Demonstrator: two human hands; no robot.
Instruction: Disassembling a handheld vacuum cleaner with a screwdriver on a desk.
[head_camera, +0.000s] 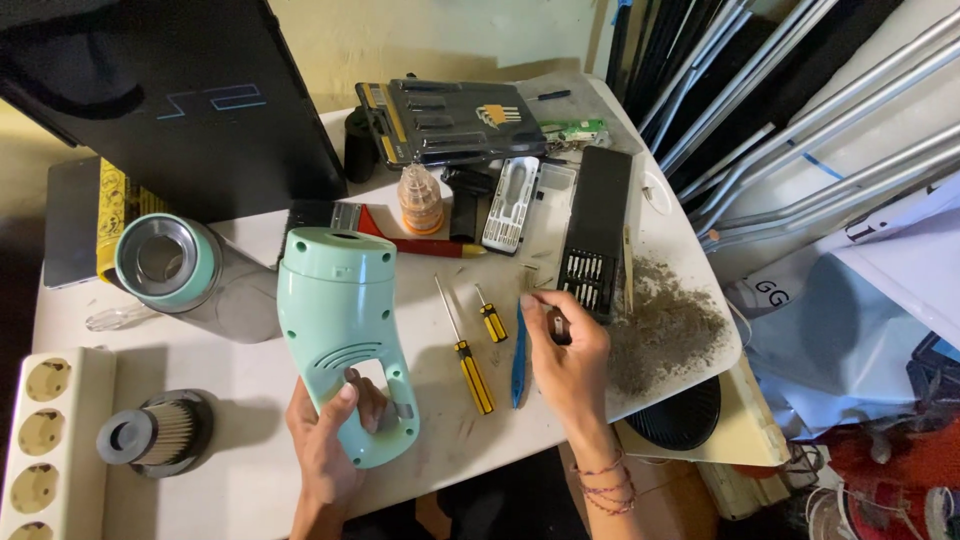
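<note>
My left hand (328, 440) grips the handle of a mint-green handheld vacuum body (340, 320), held upright over the white table (250, 470). My right hand (566, 352) hovers over the table with its fingers pinched on a small dark bit or screw, just beside a black bit tray (598, 232). A blue pry tool (519, 352) lies under that hand. Two yellow-handled screwdrivers (473, 372) (491, 321) lie between the two hands.
A mint-rimmed clear dust cup (170, 265) and a pleated filter (160, 432) lie at the left, next to a white power strip (45, 440). A pile of grey dust (672, 330) covers the right edge. A black console (170, 100), tool cases and a red-handled brush sit behind.
</note>
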